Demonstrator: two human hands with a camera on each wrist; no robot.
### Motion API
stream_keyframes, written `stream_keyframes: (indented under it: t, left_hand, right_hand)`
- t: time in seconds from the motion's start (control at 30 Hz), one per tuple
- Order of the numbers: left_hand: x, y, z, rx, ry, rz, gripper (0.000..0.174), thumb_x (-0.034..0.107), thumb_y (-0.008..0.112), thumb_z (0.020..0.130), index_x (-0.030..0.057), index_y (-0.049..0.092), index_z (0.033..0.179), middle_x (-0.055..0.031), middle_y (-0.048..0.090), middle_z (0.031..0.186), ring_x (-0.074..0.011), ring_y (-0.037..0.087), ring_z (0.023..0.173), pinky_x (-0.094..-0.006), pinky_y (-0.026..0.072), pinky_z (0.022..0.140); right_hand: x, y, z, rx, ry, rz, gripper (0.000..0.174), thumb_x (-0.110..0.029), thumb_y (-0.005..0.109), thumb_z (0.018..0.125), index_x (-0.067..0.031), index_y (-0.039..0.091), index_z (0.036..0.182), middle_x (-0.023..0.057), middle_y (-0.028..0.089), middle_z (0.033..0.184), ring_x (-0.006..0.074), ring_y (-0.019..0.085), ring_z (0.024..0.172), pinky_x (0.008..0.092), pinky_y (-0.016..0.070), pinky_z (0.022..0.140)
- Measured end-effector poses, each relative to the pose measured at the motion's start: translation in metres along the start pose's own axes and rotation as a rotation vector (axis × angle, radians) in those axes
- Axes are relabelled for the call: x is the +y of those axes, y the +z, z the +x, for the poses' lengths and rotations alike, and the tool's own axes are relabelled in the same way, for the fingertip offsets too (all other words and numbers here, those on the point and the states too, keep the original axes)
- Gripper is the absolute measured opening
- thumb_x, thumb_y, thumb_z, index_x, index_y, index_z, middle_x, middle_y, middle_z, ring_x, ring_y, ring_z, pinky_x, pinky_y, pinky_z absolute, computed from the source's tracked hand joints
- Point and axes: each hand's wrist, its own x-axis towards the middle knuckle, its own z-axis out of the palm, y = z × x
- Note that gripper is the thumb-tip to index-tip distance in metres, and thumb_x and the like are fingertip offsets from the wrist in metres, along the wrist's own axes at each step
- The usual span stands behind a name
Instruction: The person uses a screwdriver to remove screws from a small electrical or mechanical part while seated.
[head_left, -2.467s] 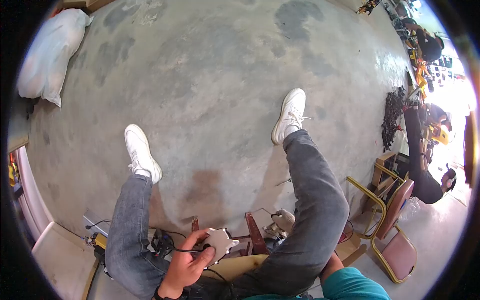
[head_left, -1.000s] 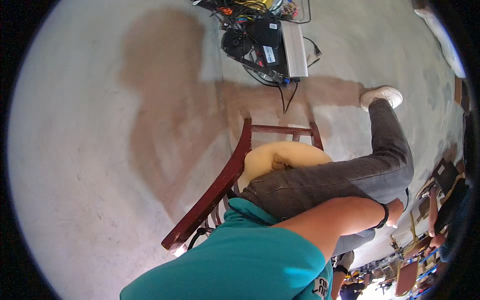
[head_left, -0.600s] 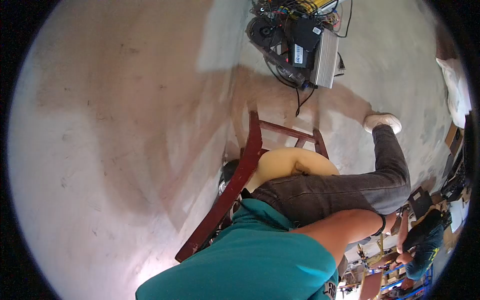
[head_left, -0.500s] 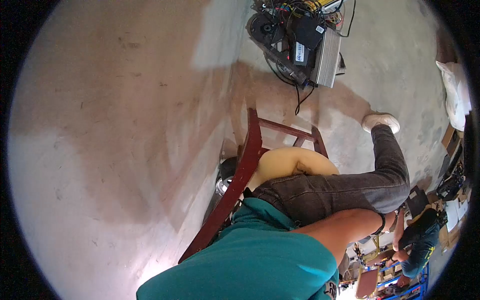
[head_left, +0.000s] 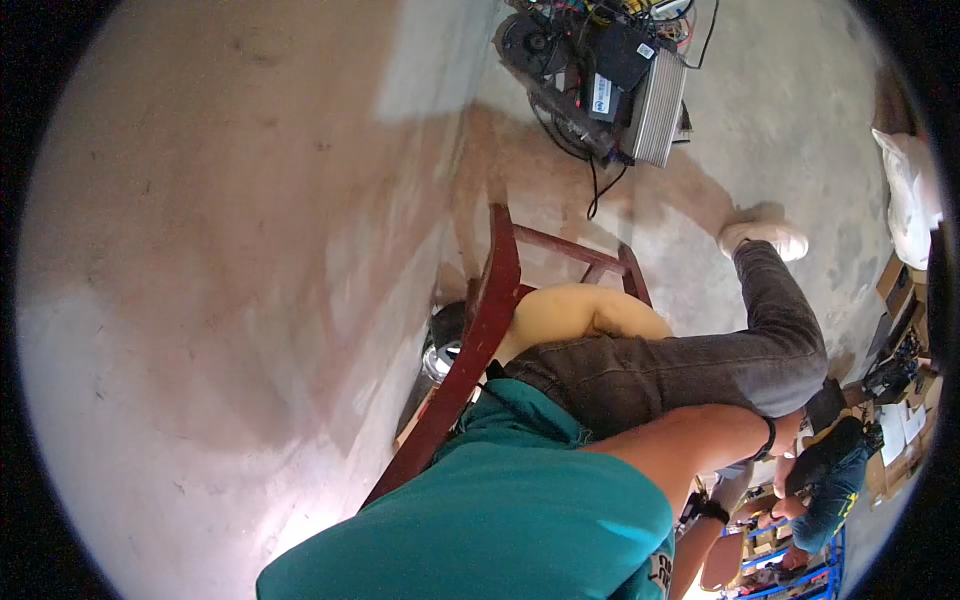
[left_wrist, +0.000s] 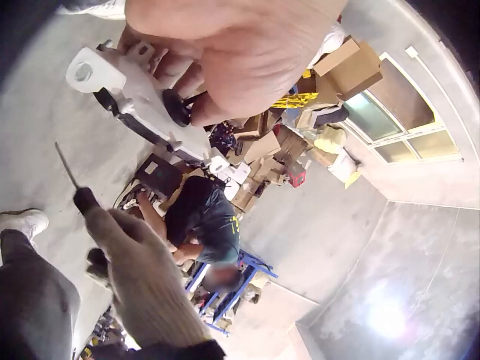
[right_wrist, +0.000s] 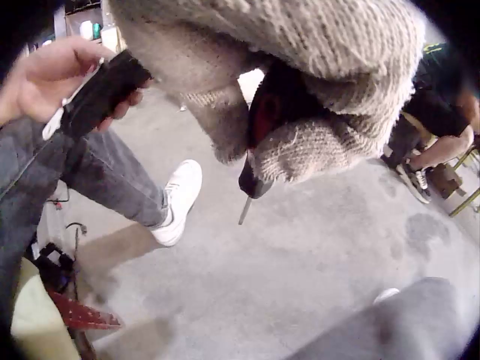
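In the left wrist view, my bare left hand (left_wrist: 232, 60) grips a white plastic part (left_wrist: 154, 101) with black trim, thumb at its round black piece. Below it, my gloved right hand (left_wrist: 142, 274) holds a screwdriver (left_wrist: 86, 199), its thin shaft pointing away from the part. The right wrist view shows the gloved hand (right_wrist: 315, 90) curled round the screwdriver's dark handle (right_wrist: 264, 116), apart from the left hand (right_wrist: 56, 79) and the part's black side (right_wrist: 109, 94). In the head view, the left hand (head_left: 788, 430) is mostly hidden at the right, beyond the knee.
A red wooden chair frame (head_left: 490, 300) with a yellow seat (head_left: 590, 310) is under me. Cabled electronics and a ribbed metal box (head_left: 657, 110) lie on the floor. Another person (head_left: 835, 490) bends over at the right, near cardboard boxes (head_left: 895, 450) and blue racking (head_left: 825, 570).
The head view has swung from the floor between my legs to the chair's side; the held part has left it. Over the last half second, my right forearm and its band have come into view.
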Motion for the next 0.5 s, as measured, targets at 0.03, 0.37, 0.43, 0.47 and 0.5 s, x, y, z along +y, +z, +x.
stream_keyframes:
  t: [0.03,0.37,0.43,0.47,0.5]
  left_hand:
    - [-0.002,0.009,0.003,-0.002,-0.031,-0.051,0.038,0.033,0.051,0.095,0.0027,0.068,0.112,-0.0171,0.071,0.107,-0.0308,0.066,0.106,-0.0467,0.0497,0.089]
    - [0.029,-0.006,-0.030,0.154,0.185,0.261,0.041,0.029,0.051,0.094,-0.0009,0.060,0.121,-0.0213,0.070,0.101,-0.0344,0.068,0.101,-0.0475,0.0499,0.090]
    - [0.045,-0.007,-0.028,0.156,0.146,0.263,0.046,0.019,0.060,0.086,-0.0061,0.053,0.125,-0.0252,0.069,0.099,-0.0378,0.069,0.095,-0.0479,0.0511,0.089]
    - [0.053,-0.014,-0.039,0.199,0.144,0.165,0.046,0.014,0.063,0.083,-0.0062,0.053,0.123,-0.0237,0.069,0.095,-0.0384,0.069,0.094,-0.0488,0.0511,0.087]
    - [0.060,-0.025,-0.049,0.246,0.143,0.069,0.046,0.009,0.066,0.079,-0.0063,0.054,0.121,-0.0223,0.068,0.090,-0.0390,0.068,0.094,-0.0497,0.0512,0.085]
  right_hand:
    - [0.010,0.011,0.006,0.018,0.053,0.232,0.042,-0.024,0.063,0.095,-0.0022,0.057,0.130,0.0098,0.062,0.111,0.0179,0.062,0.092,0.0322,0.0552,0.077]
    - [-0.098,0.265,0.032,-0.595,0.143,-0.202,0.043,-0.023,0.068,0.094,-0.0014,0.057,0.130,0.0097,0.063,0.109,0.0183,0.063,0.094,0.0323,0.0556,0.080]
    - [-0.104,0.308,0.043,-0.718,0.104,-0.230,0.044,-0.022,0.069,0.093,-0.0013,0.057,0.130,0.0097,0.063,0.108,0.0183,0.063,0.094,0.0323,0.0556,0.080]
    - [-0.105,0.327,0.048,-0.767,0.088,-0.237,0.044,-0.022,0.069,0.093,-0.0012,0.057,0.130,0.0097,0.064,0.108,0.0184,0.063,0.094,0.0323,0.0556,0.081]
    - [-0.106,0.347,0.052,-0.821,0.073,-0.239,0.044,-0.022,0.070,0.093,-0.0011,0.057,0.130,0.0097,0.064,0.108,0.0184,0.063,0.094,0.0323,0.0557,0.081]
